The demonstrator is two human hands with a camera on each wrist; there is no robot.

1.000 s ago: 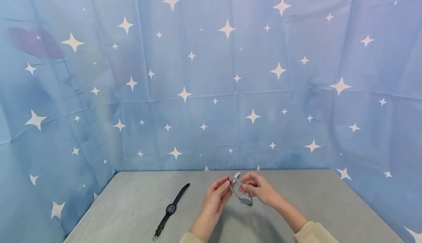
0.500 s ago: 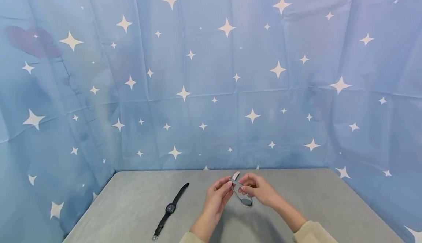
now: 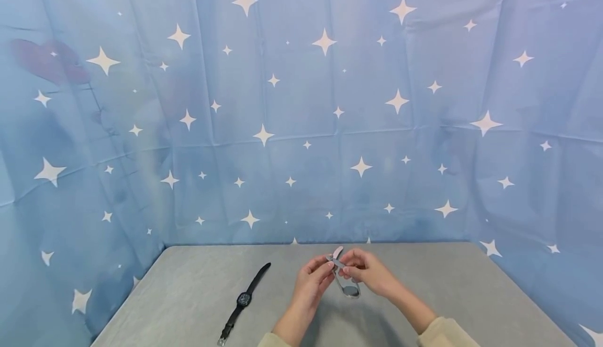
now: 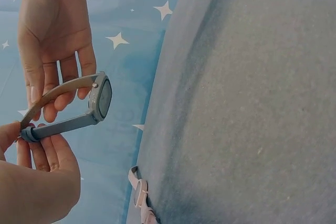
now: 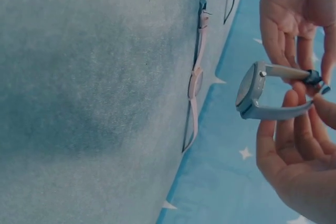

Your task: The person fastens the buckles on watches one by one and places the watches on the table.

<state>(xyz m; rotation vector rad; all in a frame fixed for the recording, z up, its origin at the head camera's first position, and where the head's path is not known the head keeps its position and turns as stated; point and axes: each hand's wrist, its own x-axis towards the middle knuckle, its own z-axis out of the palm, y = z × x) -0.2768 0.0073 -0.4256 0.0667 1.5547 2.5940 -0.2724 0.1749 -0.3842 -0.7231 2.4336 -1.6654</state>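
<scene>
A grey wristwatch (image 3: 350,291) hangs between my two hands, its strap bent into a loop and its round case at the bottom. My left hand (image 3: 306,284) pinches the strap near the buckle (image 4: 29,133). From the other side my right hand (image 3: 372,272) holds the strap between thumb and fingers; the right wrist view shows these fingers (image 5: 294,135) behind it. Both strap ends meet near the fingertips, partly covered by them, so whether the buckle is fastened is hidden. Behind the hands, a pink wristwatch (image 5: 196,82) lies stretched out on the table.
To the left, a black wristwatch (image 3: 244,299) lies flat and diagonal on the grey table (image 3: 188,284). A blue star-patterned curtain (image 3: 301,101) stands along the table's back and sides.
My hands have come slightly closer together. The grey wristwatch's case has shifted a little to the left, and its strap end sits nearer my left fingers. The black wristwatch has not moved.
</scene>
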